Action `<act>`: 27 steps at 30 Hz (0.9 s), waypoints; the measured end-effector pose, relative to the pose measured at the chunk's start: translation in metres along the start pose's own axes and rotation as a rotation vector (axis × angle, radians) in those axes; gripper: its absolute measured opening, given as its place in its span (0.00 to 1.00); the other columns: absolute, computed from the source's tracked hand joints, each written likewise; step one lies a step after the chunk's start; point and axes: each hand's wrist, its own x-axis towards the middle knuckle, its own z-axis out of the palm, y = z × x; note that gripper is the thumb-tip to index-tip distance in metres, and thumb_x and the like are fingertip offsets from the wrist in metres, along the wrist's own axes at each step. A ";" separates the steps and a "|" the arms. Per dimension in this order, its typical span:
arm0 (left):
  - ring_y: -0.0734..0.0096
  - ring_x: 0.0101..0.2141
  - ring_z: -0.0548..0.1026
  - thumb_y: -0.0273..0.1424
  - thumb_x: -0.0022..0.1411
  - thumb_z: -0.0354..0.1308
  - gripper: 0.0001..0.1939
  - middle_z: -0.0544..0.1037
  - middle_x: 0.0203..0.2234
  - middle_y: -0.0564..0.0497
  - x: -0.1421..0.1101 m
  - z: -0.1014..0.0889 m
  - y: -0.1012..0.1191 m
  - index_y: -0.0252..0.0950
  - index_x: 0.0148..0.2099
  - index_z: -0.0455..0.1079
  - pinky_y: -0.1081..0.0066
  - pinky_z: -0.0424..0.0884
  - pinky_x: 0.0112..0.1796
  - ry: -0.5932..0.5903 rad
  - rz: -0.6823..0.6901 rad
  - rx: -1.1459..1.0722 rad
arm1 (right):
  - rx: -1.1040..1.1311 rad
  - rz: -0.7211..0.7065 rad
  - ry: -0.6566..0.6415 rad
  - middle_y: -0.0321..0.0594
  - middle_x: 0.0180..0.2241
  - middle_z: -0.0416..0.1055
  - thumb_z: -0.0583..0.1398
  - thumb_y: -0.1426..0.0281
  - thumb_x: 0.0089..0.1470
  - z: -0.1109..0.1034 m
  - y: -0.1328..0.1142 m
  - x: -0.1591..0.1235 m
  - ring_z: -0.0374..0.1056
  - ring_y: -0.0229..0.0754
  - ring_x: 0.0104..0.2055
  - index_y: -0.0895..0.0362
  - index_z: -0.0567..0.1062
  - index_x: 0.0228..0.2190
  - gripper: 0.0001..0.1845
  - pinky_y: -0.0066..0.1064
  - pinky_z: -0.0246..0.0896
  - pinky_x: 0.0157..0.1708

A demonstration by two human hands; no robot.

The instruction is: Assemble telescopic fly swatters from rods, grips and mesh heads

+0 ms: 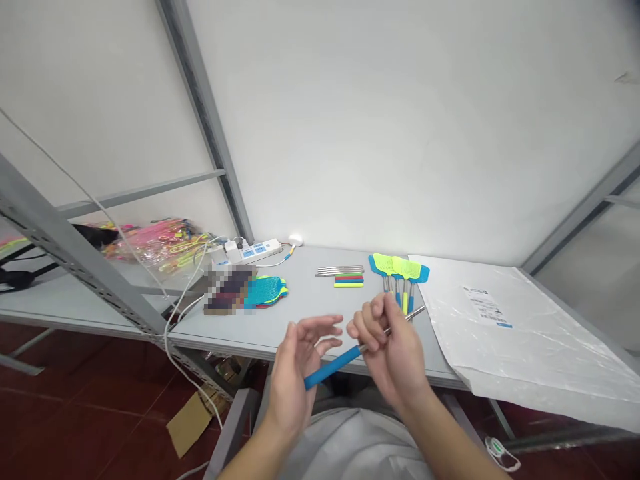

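Observation:
My right hand [387, 347] is closed round a thin metal rod with a blue foam handle [334, 367], held slanting over the table's front edge. My left hand [300, 367] is open beside the blue handle's lower end, fingers spread and close to it. Beyond my hands several finished fly swatters [400, 270] with yellow and blue mesh heads lie on the grey table [300, 313]. A few bare metal rods [340, 270] and a small stack of coloured handle sleeves [349, 280] lie left of them. More mesh heads [267, 290] are piled further left.
A large plastic bag with a label [510, 320] covers the table's right side. A white power strip [253, 251] with cables sits at the back by the wall. Grey shelf uprights [75, 250] cross the left; bagged colourful swatter parts [160, 243] lie there. A cardboard piece [190, 420] lies on the red floor.

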 end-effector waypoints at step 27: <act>0.58 0.45 0.73 0.56 0.59 0.49 0.27 0.75 0.40 0.45 0.000 0.018 0.030 0.38 0.39 0.72 0.63 0.74 0.39 0.484 -0.272 -0.412 | -0.057 -0.005 -0.218 0.43 0.44 0.77 0.52 0.72 0.57 0.009 0.033 -0.019 0.61 0.48 0.60 0.52 0.77 0.29 0.14 0.53 0.39 0.62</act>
